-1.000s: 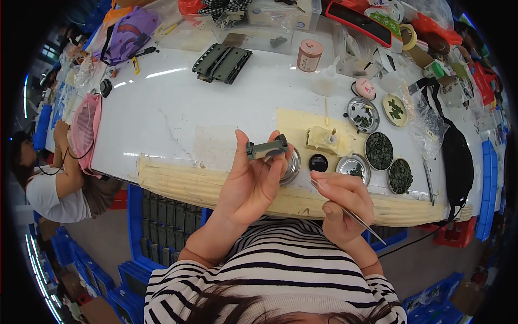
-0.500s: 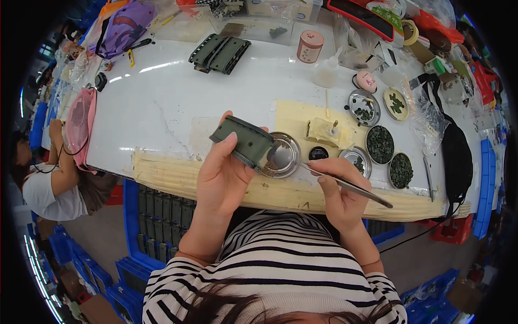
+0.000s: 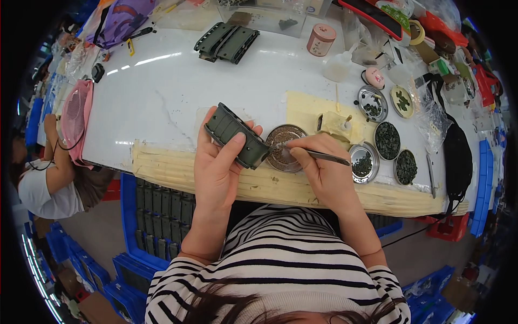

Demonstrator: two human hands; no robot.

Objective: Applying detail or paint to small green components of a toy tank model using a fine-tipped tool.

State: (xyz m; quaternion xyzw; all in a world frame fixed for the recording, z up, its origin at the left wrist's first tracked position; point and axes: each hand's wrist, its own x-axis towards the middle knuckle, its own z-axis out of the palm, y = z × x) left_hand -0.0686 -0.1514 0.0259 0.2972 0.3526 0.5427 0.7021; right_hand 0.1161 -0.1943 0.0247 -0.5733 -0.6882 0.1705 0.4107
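Observation:
My left hand [image 3: 213, 175] grips a dark green moulded model part [image 3: 222, 127], long and blocky with ridged edges. The thumb presses on its upper face, and the part tilts down toward the right. Steel tweezers [image 3: 334, 158] are pinched in my right hand [image 3: 332, 181]. Their tips reach into a round metal dish [image 3: 276, 167] of small brown bits; whether they hold a bit is too small to tell. Just beyond the dish, a yellowish block [image 3: 337, 127] with a short stick in it stands on a yellow sheet [image 3: 297, 102].
To the right are dishes of small dark green pieces [image 3: 387, 141], another metal dish [image 3: 364, 177] and a second pair of tweezers [image 3: 431, 175]. Farther back lie green model parts [image 3: 229, 43] and a pink tin [image 3: 321, 40]. A co-worker [image 3: 51, 183] sits at the left.
My right hand has moved left, bringing the tweezer tips into the dish of brown bits. The green part in my left hand has turned to a steeper tilt.

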